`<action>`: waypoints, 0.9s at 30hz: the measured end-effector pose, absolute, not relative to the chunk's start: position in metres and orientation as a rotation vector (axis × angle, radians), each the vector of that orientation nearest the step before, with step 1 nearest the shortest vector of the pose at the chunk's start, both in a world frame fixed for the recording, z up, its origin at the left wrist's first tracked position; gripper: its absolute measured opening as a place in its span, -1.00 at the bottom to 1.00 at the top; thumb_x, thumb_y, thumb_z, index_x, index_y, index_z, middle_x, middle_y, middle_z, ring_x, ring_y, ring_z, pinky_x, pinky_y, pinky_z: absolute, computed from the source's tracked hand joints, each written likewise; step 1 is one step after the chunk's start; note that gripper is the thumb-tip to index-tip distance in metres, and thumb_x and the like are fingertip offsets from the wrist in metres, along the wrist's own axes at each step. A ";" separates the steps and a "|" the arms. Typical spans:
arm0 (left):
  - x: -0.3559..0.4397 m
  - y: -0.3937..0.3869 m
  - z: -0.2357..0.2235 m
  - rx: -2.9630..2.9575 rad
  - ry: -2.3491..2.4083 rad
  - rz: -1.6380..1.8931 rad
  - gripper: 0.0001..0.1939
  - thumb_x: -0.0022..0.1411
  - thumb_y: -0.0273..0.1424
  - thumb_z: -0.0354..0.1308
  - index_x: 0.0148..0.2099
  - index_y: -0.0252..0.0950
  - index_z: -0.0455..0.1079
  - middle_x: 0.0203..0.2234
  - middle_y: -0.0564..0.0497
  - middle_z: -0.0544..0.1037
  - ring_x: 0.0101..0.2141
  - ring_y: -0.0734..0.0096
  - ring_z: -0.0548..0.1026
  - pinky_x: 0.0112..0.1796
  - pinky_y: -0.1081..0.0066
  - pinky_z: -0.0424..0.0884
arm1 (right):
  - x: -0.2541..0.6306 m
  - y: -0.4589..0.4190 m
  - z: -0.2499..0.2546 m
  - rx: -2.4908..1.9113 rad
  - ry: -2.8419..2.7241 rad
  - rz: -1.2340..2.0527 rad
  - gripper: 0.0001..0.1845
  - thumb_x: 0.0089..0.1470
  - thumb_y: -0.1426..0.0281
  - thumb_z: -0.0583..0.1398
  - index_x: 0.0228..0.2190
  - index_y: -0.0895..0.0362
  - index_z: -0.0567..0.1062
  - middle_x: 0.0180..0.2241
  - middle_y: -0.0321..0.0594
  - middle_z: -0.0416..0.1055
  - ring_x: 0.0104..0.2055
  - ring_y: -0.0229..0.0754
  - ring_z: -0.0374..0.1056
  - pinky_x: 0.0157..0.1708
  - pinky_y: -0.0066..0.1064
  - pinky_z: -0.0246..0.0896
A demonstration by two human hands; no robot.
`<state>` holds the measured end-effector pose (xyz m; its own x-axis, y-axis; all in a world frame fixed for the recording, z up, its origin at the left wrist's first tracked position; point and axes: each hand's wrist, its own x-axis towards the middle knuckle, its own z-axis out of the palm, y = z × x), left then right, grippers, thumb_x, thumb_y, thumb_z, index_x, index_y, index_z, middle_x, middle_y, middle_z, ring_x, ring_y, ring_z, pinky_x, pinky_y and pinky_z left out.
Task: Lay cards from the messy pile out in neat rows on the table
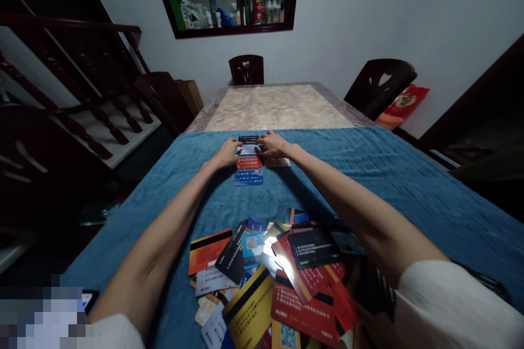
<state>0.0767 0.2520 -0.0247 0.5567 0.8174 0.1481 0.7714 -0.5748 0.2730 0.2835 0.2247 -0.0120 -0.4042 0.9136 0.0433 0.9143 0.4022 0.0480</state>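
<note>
- A tabletop [282, 106] is stretching toward the far wall, its near part lying under a blue cloth [159, 174] that is carrying all the cards.
- A loose pile of cards [303, 305] is spreading across the near side of the cloth, faces and backs mixing and overlapping; by its bulk, most of the sorting appears to be waiting here.
- A short column is forming farther out: a blue card [249, 178] is lying nearest, then a red card [249, 163], a pale card [248, 150] and a black card [248, 139], suggesting an early stage, with only a handful set out.
- The left hand [228, 154] and the right hand [273, 145] are reaching over that column, fingers curving in and touching around the pale card's two ends; whether they are pinching it or merely pressing it straight, one cannot tell.
- A tan card [279, 162] is lying just right of the column, partly hiding beneath the right hand, perhaps starting another row.
</note>
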 end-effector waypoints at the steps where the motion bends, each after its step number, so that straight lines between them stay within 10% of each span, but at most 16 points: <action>1: 0.077 0.248 -0.024 2.618 1.348 0.414 -0.50 -0.02 -0.58 0.11 0.02 -0.44 0.49 0.00 -0.21 0.46 0.00 0.13 0.46 0.05 0.31 0.40 | 0.285 0.221 -0.010 -1.713 -2.613 -0.106 -0.49 0.13 0.22 0.20 0.10 0.08 0.46 0.10 -0.02 0.40 0.09 0.11 0.22 -0.08 -0.26 0.07; 27: 0.103 0.084 -0.005 2.855 0.736 0.533 -0.64 0.19 -0.58 0.02 0.01 -0.28 0.43 0.06 -0.19 0.39 0.10 0.17 0.36 0.13 0.14 0.38 | 0.341 0.013 0.004 -1.282 -2.609 0.205 -0.68 0.21 0.18 0.15 -0.07 -0.04 0.57 -0.09 -0.05 0.51 0.01 0.06 0.24 -0.07 -0.08 0.17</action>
<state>0.1033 0.0844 -0.0047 0.8170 0.4914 0.3016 0.4399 -0.8694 0.2249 0.3409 0.0125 0.0041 -0.5924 0.7933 0.1407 0.7617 0.6083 -0.2232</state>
